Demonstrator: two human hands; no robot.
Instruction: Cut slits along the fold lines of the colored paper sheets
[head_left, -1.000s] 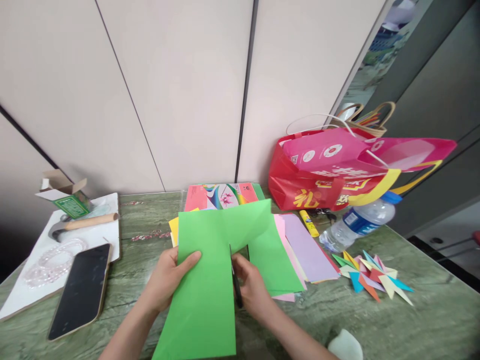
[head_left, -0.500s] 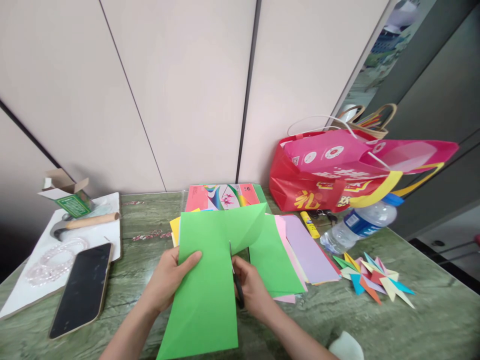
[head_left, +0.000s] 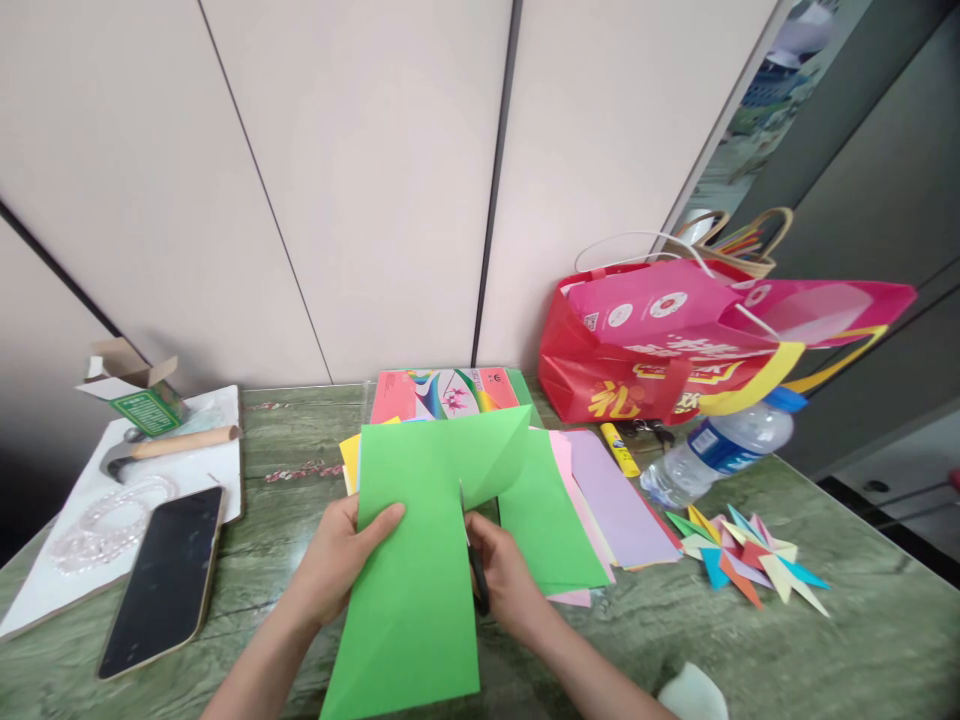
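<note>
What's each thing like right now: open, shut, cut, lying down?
Green sheet: partly cut, in the left hand
Scissors: in the right hand, partly hidden
Box: flaps open
Bottle: capped
Phone: screen dark
Hammer: lying down
Yellow tube: lying down
Beads: coiled

Red bag [head_left: 628,374], three o'clock: yellow character "礼" [head_left: 613,401], legible. Pink panel [head_left: 643,287] above it: square code [head_left: 591,321], round white emblems [head_left: 670,305], bold white characters creased past reading. Bottle [head_left: 759,428], between three and four o'clock: blue label [head_left: 721,449] with white lettering, unread, and a white patch, seemingly a barcode. Green box [head_left: 148,410], nine o'clock: pale lettering, too small to read. Yellow stick [head_left: 619,450], four o'clock: dark print, illegible.
</note>
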